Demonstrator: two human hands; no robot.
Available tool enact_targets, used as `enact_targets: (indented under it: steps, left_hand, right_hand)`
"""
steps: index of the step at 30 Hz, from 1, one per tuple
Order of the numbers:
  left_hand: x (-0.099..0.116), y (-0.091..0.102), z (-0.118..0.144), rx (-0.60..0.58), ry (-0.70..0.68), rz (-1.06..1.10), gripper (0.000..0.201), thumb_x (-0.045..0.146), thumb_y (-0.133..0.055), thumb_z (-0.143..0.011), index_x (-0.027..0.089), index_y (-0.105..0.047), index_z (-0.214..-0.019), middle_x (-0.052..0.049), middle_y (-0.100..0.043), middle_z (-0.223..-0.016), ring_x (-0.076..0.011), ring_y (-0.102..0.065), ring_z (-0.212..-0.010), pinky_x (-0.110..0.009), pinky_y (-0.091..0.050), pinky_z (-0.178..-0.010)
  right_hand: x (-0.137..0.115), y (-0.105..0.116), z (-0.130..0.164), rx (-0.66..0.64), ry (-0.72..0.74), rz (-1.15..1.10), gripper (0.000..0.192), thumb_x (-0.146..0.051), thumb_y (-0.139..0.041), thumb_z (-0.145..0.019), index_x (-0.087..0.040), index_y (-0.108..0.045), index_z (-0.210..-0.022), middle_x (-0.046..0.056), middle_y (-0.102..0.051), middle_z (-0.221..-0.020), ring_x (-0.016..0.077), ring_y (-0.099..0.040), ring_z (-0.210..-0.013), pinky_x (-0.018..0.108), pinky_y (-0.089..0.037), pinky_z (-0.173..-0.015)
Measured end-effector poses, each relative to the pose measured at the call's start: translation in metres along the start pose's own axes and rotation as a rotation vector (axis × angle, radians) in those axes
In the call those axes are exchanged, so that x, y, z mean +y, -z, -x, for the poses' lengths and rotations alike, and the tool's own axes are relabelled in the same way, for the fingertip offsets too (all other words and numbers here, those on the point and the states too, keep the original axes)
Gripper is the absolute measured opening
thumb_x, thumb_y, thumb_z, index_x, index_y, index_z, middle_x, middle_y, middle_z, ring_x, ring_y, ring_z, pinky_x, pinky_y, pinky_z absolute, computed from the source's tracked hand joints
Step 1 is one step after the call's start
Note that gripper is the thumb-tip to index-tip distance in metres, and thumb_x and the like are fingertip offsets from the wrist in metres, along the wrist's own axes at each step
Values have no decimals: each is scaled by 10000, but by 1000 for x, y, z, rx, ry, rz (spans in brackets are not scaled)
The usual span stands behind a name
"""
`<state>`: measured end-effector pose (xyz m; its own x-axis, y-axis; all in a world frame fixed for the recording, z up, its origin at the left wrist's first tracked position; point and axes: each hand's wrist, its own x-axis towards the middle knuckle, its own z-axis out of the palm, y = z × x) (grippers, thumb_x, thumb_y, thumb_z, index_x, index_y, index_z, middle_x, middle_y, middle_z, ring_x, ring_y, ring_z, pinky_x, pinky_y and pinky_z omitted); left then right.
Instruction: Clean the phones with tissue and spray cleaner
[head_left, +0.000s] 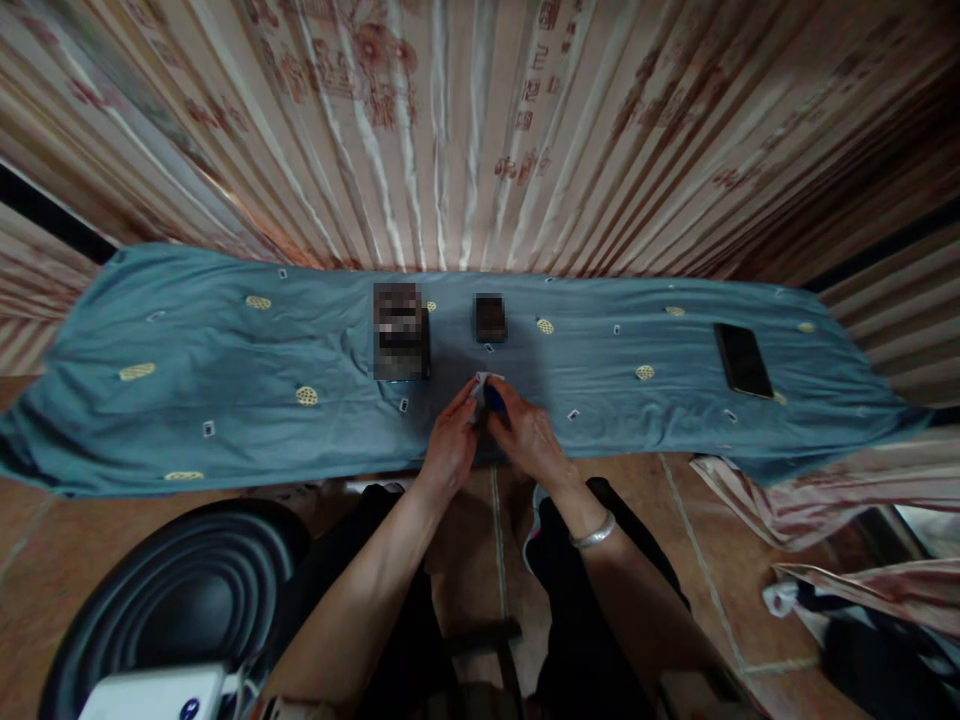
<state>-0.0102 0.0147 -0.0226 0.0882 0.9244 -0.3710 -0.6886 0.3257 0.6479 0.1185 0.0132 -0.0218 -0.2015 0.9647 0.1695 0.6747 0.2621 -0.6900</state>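
Hands meet: left hand (pixel 452 440) and right hand (pixel 525 432), grips pinching 1 small card (pixel 480 384) over blue cloth (pixel 225 380).

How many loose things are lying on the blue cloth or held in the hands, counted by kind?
Dark box-like items, one blurred and one smaller: 2
Black phone: 1
Small white and blue item held between left hand and right hand: 1
Total: 4
All but the held item lie on the blue cloth.
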Motion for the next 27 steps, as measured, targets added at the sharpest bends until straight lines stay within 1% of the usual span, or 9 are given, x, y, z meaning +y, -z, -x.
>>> enact_targets:
  steps: [2, 3, 6, 8, 12, 15, 21, 24, 27]
  left_hand:
    - [3, 1, -1, 39, 13, 12, 225, 184, -596, -840, 244, -725, -1014, -43, -735, -1091, -211, -636, -1136, -355, -469, -1005]
    - [4, 1, -2, 52, 19, 18, 219, 181, -582, -846, 248, -721, -1001, -38, -738, -1057, -207, -648, -1097, -351, -480, -979]
    - [10, 0, -3, 72, 32, 38, 206, 162, -563, -840, 252, -705, -959, -22, -739, -977, -196, -667, -978, -336, -502, -896]
    - [13, -2, -2, 71, 19, 44, 186, 164, -560, -835, 248, -696, -930, -19, -738, -952, -195, -668, -939, -332, -500, -870]
    - [19, -4, -1, 44, -14, 47, 143, 185, -564, -825, 235, -685, -883, -22, -735, -950, -192, -662, -927, -323, -490, -864]
    - [23, -1, -1, 14, -10, 56, 146, 199, -559, -835, 225, -686, -899, -29, -728, -975, -192, -655, -915, -331, -496, -855]
    - [23, 1, 1, 11, 23, 21, 143, 216, -581, -829, 234, -685, -925, -37, -709, -964, -199, -645, -904, -326, -507, -803]
    - [22, -3, 3, -31, 23, 23, 151, 222, -573, -830, 227, -696, -918, -50, -705, -946, -203, -635, -880, -320, -513, -775]
    - [23, -6, 6, -73, 33, 35, 170, 220, -557, -838, 214, -698, -933, -50, -694, -912, -190, -614, -808, -322, -516, -743]
  right_hand:
    - [1, 2, -1, 20, -19, -123, 515, -211, -485, -879, -188, -495, -1394, 114, -667, -1266, 256, -672, -1089, 413, -536, -944]
    - [2, 4, -1, 22, -39, -191, 505, -228, -495, -876, -204, -509, -1380, 96, -678, -1237, 241, -686, -1034, 402, -549, -911]
    - [8, 6, -3, -20, -144, -428, 497, -279, -528, -860, -234, -533, -1354, 43, -714, -1001, 175, -674, -714, 333, -573, -682]
    - [10, 8, -4, -54, -210, -610, 503, -310, -563, -840, -252, -547, -1339, 15, -697, -904, 140, -617, -600, 282, -534, -556]
    - [5, 14, -5, -72, -345, -917, 508, -322, -653, -775, -283, -602, -1279, 1, -702, -933, 110, -598, -592, 232, -496, -507]
    - [-2, 19, -6, -96, -413, -1080, 502, -313, -661, -757, -266, -624, -1256, -9, -707, -886, 96, -586, -569, 216, -472, -493]
    - [-11, 22, -7, -95, -419, -1219, 496, -296, -652, -747, -241, -619, -1239, -17, -698, -826, 94, -567, -552, 218, -443, -486]
    - [-11, 20, -7, -96, -407, -1177, 545, -302, -691, -730, -262, -588, -1264, -16, -716, -862, 97, -578, -565, 227, -464, -503]
    - [-10, 17, -5, -89, -344, -1063, 581, -323, -727, -726, -280, -558, -1281, -11, -723, -898, 106, -583, -582, 240, -482, -512]
